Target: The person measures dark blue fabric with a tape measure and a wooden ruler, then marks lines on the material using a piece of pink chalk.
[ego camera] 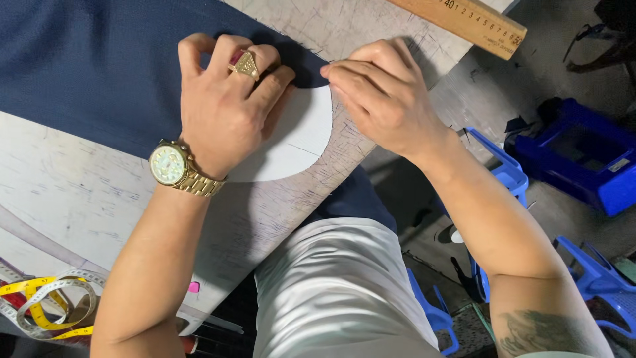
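Dark navy cloth (86, 66) lies spread over a scuffed white worktable (59, 192). A white curved paper pattern piece (301, 136) rests on the cloth's edge. My left hand (225, 106), with a gold ring and a gold wristwatch, presses flat on the pattern and cloth. My right hand (381, 93) sits just right of it, fingertips pinched together at the pattern's upper curved edge; whatever small thing it may hold is hidden.
A wooden ruler (474, 20) lies at the table's far right corner. A yellow and white tape measure (46, 305) is coiled at the lower left. Blue plastic stools (576, 156) stand on the floor to the right.
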